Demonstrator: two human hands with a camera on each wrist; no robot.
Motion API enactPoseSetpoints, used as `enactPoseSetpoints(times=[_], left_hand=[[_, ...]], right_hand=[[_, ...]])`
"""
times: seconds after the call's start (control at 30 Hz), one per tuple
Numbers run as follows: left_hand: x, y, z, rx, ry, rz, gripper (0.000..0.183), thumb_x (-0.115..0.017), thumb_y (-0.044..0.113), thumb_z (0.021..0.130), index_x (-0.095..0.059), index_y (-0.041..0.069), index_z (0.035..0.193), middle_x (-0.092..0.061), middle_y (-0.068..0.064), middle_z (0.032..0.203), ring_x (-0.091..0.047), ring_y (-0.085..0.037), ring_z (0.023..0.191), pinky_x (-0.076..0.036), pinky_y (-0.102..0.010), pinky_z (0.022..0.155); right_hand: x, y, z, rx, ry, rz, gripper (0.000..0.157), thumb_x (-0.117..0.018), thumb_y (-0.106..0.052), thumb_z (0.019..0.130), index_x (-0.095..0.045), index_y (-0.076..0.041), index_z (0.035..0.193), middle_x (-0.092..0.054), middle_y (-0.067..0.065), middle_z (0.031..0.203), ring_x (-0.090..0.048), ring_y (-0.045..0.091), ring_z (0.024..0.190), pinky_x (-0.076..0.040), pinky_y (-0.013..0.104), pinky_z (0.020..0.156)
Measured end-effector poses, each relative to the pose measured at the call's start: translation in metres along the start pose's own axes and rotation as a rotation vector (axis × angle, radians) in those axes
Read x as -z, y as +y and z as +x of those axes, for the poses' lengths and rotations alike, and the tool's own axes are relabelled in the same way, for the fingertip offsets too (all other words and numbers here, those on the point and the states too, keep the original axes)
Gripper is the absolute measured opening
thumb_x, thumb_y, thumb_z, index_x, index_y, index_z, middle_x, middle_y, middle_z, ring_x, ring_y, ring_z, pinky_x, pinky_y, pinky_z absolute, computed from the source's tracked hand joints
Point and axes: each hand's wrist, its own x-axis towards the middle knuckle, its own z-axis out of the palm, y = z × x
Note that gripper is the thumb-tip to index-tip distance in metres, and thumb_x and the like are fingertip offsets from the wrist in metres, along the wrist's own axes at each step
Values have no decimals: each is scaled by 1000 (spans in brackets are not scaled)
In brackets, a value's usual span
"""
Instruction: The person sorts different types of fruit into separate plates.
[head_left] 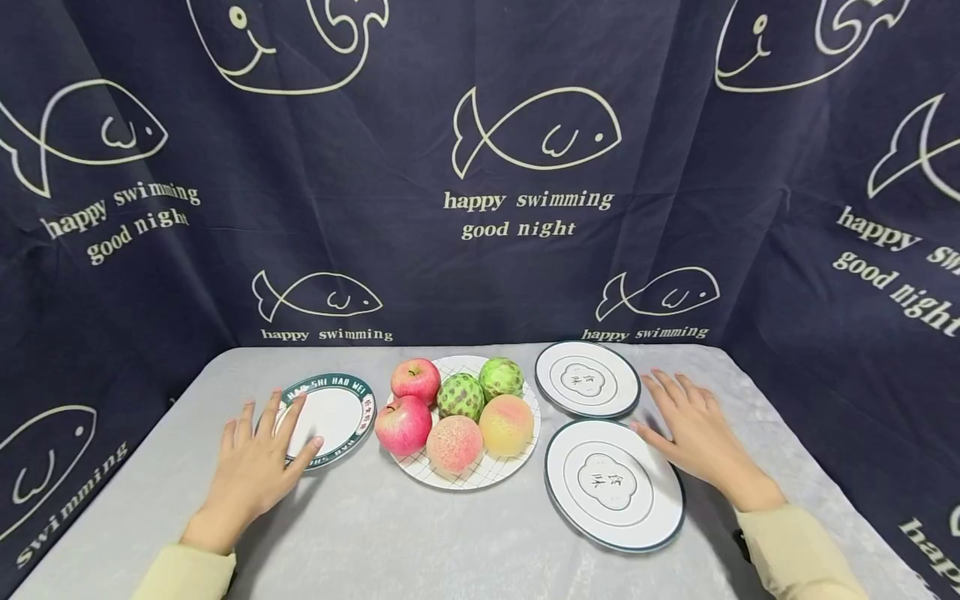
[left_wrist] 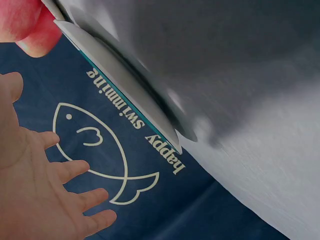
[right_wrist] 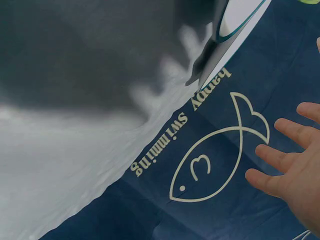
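My left hand [head_left: 257, 460], fingers spread, hovers by the green-rimmed plate [head_left: 330, 417] at the left; in the left wrist view the hand [left_wrist: 40, 175] holds nothing. Over at the right, my right hand [head_left: 693, 429] has its fingers extended beside two white plates with dark rims, a far one [head_left: 555, 365] and a near one [head_left: 577, 500]. The right wrist view also has that hand [right_wrist: 295, 160] holding nothing. Between the hands a round plate with a line pattern [head_left: 427, 477] bears two red apples [head_left: 403, 426], two peaches [head_left: 454, 444] and two green custard apples [head_left: 461, 396].
A light grey cloth covers the table [head_left: 420, 550]. Dark blue curtains [head_left: 525, 283] printed with white fish and lettering hang behind the table and along both sides. The far dark-rimmed plate lies near the table's back edge.
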Motion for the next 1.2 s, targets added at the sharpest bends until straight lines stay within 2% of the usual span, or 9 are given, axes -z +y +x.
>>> enactPoseSetpoints(times=[0.37, 0.63, 0.9, 1.2], left_hand=[[-6, 11, 5, -67, 82, 0, 66, -50, 52, 85, -38, 13, 137, -36, -21, 139, -31, -48, 122, -23, -59, 95], [-9, 20, 10, -108, 116, 7, 65, -53, 49, 84, -42, 11, 135, -43, -20, 134, -38, -47, 118, -27, -58, 95], [-10, 28, 11, -116, 78, 0, 65, -53, 49, 85, -43, 8, 134, -46, -19, 131, -40, -44, 118, -27, -59, 96], [-14, 37, 13, -127, 56, -17, 66, -52, 49, 86, -42, 6, 135, -48, -19, 130, -44, -42, 116, -32, -57, 93]], right_hand=[[-2, -17, 15, 71, 4, 25, 66, -63, -38, 81, -43, 0, 132, -46, 21, 132, -41, 43, 118, -27, 56, 97], [-10, -25, 23, 151, 2, 11, 65, -64, -36, 80, -45, 1, 130, -50, 20, 128, -47, 40, 114, -32, 54, 94], [-14, -36, 29, 174, -66, 6, 65, -61, -39, 83, -44, -1, 132, -51, 16, 129, -47, 35, 117, -33, 51, 96], [-18, -53, 38, 198, -114, 9, 65, -60, -42, 83, -43, -3, 133, -51, 15, 129, -48, 34, 116, -37, 52, 93]])
